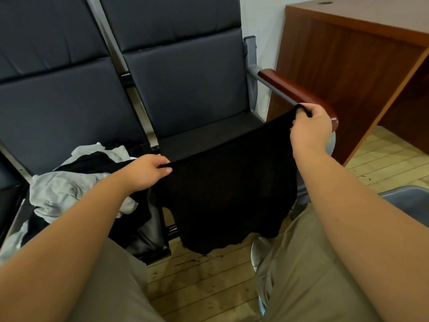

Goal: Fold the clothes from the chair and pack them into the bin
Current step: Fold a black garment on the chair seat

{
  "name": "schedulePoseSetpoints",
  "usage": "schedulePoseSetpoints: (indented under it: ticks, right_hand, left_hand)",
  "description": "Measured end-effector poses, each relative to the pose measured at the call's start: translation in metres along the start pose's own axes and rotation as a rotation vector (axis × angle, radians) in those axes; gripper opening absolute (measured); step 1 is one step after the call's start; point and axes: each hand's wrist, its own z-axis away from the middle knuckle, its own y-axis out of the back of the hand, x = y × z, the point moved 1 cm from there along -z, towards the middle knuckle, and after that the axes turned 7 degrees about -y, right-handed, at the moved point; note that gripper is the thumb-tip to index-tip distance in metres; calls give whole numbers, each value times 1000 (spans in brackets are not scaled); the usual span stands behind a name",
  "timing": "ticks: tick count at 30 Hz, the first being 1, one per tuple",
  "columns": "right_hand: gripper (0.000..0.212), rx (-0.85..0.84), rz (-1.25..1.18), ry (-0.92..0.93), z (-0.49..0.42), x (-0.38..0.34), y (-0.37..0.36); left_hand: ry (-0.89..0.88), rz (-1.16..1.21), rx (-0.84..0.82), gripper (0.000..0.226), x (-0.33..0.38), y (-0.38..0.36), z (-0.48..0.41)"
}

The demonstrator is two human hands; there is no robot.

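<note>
Facing a row of 2 dark padded chairs (185, 84), backs upright, metal frame between them. Underfoot, pale plank floor (209, 287), scuffed and stained. Upper right, against the wall: brown wooden unit (348, 66), just beside the right chair.

Held up in front of the right chair's seat: black garment (227, 194), stretched by its top edge between both hands. Lower part hanging free above the floor, bottom edge uneven. Touching the seat front or clear of it: cannot tell.

Heaped on the left chair's seat: pile of clothes (69, 189), grey and black, unfolded, spilling over the front edge.

At the right edge: grey rimmed object (408, 201), partly hidden behind the right forearm. Bin or not: cannot tell.

On the right chair: red-brown wooden armrest (294, 91), just behind the right hand.

Left hand (145, 171) at the garment's left corner, fingers (166, 167) and thumb pinching the edge. Right hand (311, 129) higher, at the right corner, fingers (301, 111) bunched tight round the cloth.
</note>
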Motion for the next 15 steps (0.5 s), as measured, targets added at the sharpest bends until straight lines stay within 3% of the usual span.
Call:
schedulePoseSetpoints:
  ticks: [3,5,7,10,12,15]
  right_hand:
    - [22,27,5,78,4,-12,3]
    - [21,23,17,184,3,-19,4]
    - [17,-39,94,229,1,-22,2]
    - [20,-96,125,149,-1,-13,-3]
    - [21,-96,158,202,3,-11,-3]
    - [29,-95,440,367,3,-7,-3]
  left_hand:
    - [62,-68,247,15,-3,6,-10]
    - [34,49,498,19,6,7,-13]
    - [17,115,643,26,12,8,-16]
    - [50,101,618,29,12,3,-25]
    - [78,104,622,31,11,-1,-30]
    - [69,110,611,31,15,-7,-32]
